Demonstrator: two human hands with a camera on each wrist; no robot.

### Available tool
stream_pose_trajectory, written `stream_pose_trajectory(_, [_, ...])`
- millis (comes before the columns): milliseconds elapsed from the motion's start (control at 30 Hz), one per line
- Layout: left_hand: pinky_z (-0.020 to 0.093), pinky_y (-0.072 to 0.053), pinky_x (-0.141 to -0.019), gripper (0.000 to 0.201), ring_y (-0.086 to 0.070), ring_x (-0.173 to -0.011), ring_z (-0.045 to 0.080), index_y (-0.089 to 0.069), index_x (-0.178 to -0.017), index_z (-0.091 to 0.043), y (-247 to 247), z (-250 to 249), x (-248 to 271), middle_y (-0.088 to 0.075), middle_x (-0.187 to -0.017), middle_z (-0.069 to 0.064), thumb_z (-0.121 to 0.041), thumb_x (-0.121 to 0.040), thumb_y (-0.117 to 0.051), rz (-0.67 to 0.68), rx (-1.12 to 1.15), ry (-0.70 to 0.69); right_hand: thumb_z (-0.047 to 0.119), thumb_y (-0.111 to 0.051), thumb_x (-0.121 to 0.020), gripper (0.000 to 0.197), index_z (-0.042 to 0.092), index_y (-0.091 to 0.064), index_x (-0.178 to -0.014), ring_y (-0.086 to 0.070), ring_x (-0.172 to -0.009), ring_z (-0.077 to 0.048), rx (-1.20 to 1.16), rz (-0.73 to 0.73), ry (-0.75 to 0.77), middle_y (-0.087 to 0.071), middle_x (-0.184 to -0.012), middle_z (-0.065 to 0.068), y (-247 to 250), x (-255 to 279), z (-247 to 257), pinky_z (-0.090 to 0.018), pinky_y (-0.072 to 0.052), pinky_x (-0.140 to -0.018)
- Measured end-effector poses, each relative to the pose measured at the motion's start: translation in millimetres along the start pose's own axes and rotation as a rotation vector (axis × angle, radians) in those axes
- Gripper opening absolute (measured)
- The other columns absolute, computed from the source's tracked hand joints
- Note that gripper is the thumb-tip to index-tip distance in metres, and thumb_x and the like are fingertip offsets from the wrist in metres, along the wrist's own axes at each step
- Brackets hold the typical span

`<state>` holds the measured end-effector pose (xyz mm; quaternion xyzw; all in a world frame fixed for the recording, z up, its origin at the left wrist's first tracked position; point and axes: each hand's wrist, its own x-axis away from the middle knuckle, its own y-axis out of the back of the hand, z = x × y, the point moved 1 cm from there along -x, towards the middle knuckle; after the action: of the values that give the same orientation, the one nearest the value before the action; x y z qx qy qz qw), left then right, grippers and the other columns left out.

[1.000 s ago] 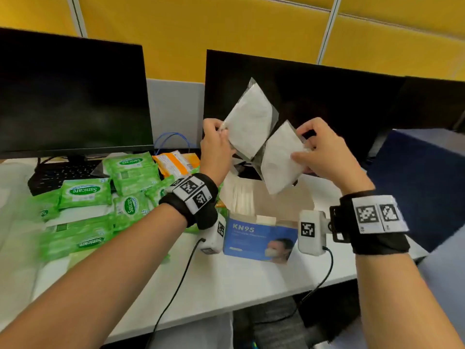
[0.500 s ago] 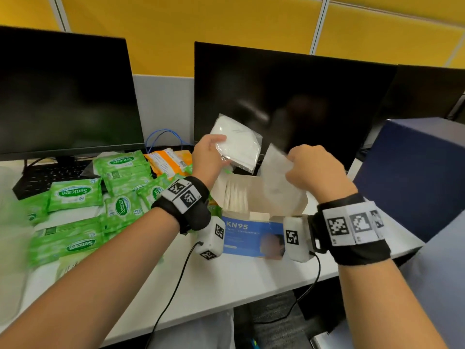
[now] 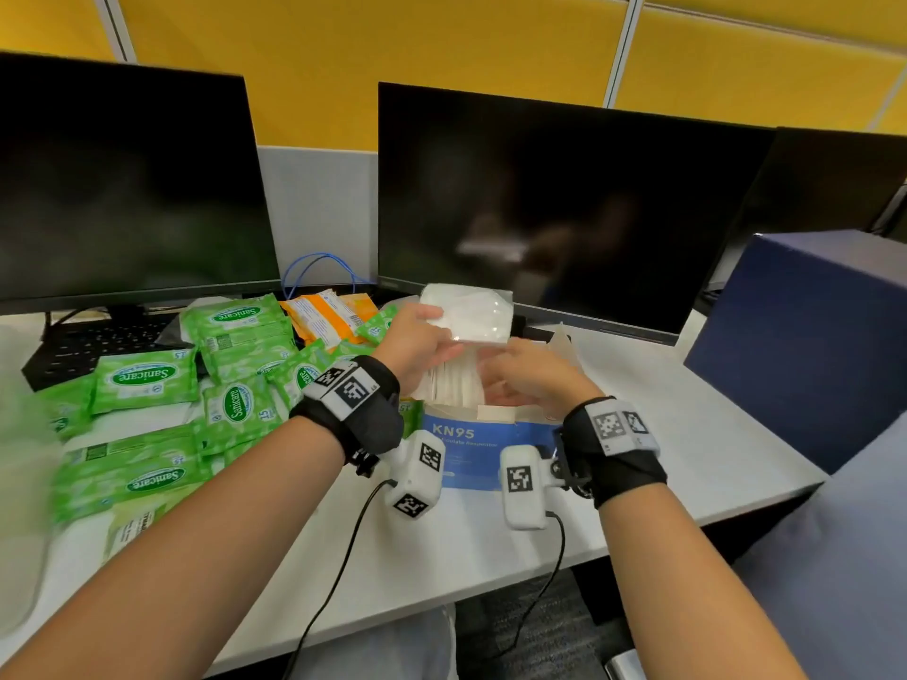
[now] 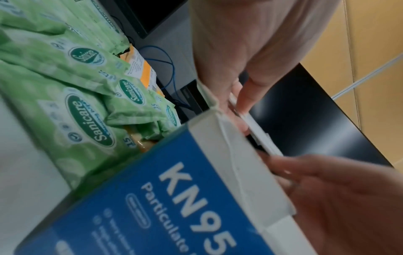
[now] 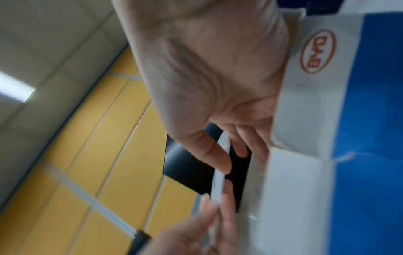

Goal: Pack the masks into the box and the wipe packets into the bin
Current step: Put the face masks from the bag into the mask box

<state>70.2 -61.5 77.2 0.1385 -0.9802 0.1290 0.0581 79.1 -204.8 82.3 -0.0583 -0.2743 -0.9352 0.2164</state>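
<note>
The blue and white KN95 box (image 3: 466, 439) stands open on the desk edge, with several white masks (image 3: 454, 382) upright inside. My left hand (image 3: 439, 331) pinches a clear-wrapped white mask (image 3: 471, 311) just above the opening. My right hand (image 3: 493, 370) sits over the box mouth, its thumb and fingers pinching the same mask's lower edge. The left wrist view shows that mask (image 4: 259, 132) edge-on between my left hand (image 4: 237, 96) and the box (image 4: 174, 181). The right wrist view shows my right hand (image 5: 226, 158) closing on it (image 5: 219, 182). Green wipe packets (image 3: 142, 377) lie heaped on the left.
Two dark monitors (image 3: 564, 203) stand behind the box, with a keyboard (image 3: 88, 341) at back left. Orange packets (image 3: 324, 316) lie among the green ones. A navy box (image 3: 810, 346) sits to the right. A blurred translucent container (image 3: 19, 507) shows at the far left.
Both hands came down from in front of the monitor to the box mouth. The second mask my right hand held is no longer in it. Both hands now hold one mask.
</note>
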Motion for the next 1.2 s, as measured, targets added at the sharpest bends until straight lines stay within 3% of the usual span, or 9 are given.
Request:
stream_pose_trajectory(67, [0.031,-0.053,-0.088,0.040,-0.050,-0.106,0.023,-0.042,-0.128,-0.005,1.7,3.5,1.0,-0.043,-0.115,0.008,0.012,-0.091,-0.047,0.001,-0.066,-0.048,0.007,-0.056,-0.087,0.020,0.017,-0.062,-0.103,-0.067,-0.097,-0.026,-0.302,-0.032,0.005,-0.066,-0.113,-0.018,11.0,-2.5,-3.0,-0.035,-0.051,-0.091])
stream_pose_trajectory(200, [0.034,-0.049,-0.088,0.040,-0.052,-0.106,0.024,-0.045,-0.116,-0.016,-3.9,5.9,0.5,-0.045,-0.119,0.006,-0.005,-0.083,-0.066,0.016,-0.532,-0.291,0.015,-0.061,-0.084,0.040,0.015,-0.054,-0.123,-0.067,-0.104,-0.031,-0.709,0.002,-0.020,-0.067,-0.117,-0.012,23.5,-9.1,-14.1,-0.040,-0.056,-0.084])
stream_pose_trajectory(367, [0.049,-0.013,-0.118,0.112,-0.006,-0.143,0.031,-0.007,-0.147,-0.036,-21.0,24.2,2.7,-0.004,-0.154,0.010,-0.058,-0.062,-0.076,0.058,-1.155,-0.429,0.007,-0.059,-0.090,0.035,0.015,-0.055,-0.124,-0.067,-0.096,-0.029,-0.562,-0.171,0.030,-0.066,-0.116,-0.011,16.4,-15.1,-12.3,-0.031,-0.056,-0.057])
stream_pose_trajectory(533, [0.055,0.001,-0.116,0.115,0.012,-0.146,0.035,0.009,-0.149,-0.036,-24.6,33.1,2.8,0.016,-0.157,0.012,-0.052,-0.070,-0.074,0.055,-1.356,-0.392,0.006,-0.056,-0.092,0.029,0.013,-0.053,-0.120,-0.067,-0.097,-0.032,-0.611,-0.237,0.066,-0.062,-0.116,-0.012,15.6,-16.7,-12.9,-0.034,-0.061,-0.063])
stream_pose_trajectory(667, [0.054,-0.003,-0.117,0.111,0.003,-0.147,0.035,0.008,-0.150,-0.031,-19.9,32.4,0.9,0.005,-0.159,0.014,-0.043,-0.075,-0.072,0.012,-1.383,-0.310,0.018,-0.066,-0.085,0.018,0.014,-0.061,-0.102,-0.065,-0.090,-0.021,-0.316,-0.604,0.319,-0.065,-0.101,-0.007,40.1,-9.5,-2.5,-0.021,-0.053,-0.056])
stream_pose_trajectory(767, [0.053,-0.012,-0.117,0.089,-0.013,-0.145,0.031,-0.011,-0.150,-0.024,-18.3,34.1,-3.9,-0.021,-0.154,0.012,-0.042,-0.080,-0.063,-0.002,-1.409,-0.301,0.025,-0.068,-0.082,0.011,0.015,-0.064,-0.084,-0.059,-0.076,-0.010,-0.126,-0.708,0.408,-0.061,-0.080,0.003,54.3,5.4,10.6,-0.013,-0.045,-0.051])
stream_pose_trajectory(867, [0.052,-0.015,-0.117,0.071,-0.016,-0.144,0.029,-0.023,-0.147,-0.020,-18.9,37.1,-6.7,-0.027,-0.151,0.010,-0.040,-0.086,-0.053,-0.051,-1.441,-0.308,0.028,-0.064,-0.086,0.016,0.014,-0.065,-0.093,-0.051,-0.069,-0.003,0.116,-0.739,0.402,-0.056,-0.082,0.004,58.7,14.9,22.2,-0.012,-0.037,-0.052])
stream_pose_trajectory(1033, [0.050,-0.018,-0.115,0.055,-0.020,-0.141,0.027,-0.033,-0.141,-0.018,-18.9,38.7,-6.2,-0.032,-0.147,0.008,-0.035,-0.090,-0.046,-0.082,-1.438,-0.332,0.025,-0.059,-0.089,0.036,0.010,-0.055,-0.122,-0.056,-0.090,-0.024,0.551,-0.539,0.134,-0.060,-0.109,-0.010,48.5,20.7,34.6,-0.027,-0.040,-0.067])
stream_pose_trajectory(1200, [0.047,-0.025,-0.113,0.056,-0.022,-0.140,0.027,-0.033,-0.142,-0.020,-15.1,36.5,-8.5,-0.030,-0.148,0.008,-0.035,-0.091,-0.049,-0.041,-1.364,-0.303,0.012,-0.057,-0.090,0.030,0.006,-0.057,-0.120,-0.060,-0.105,-0.029,0.822,-0.283,-0.070,-0.061,-0.119,-0.013,16.4,-6.1,18.3,-0.034,-0.047,-0.081])
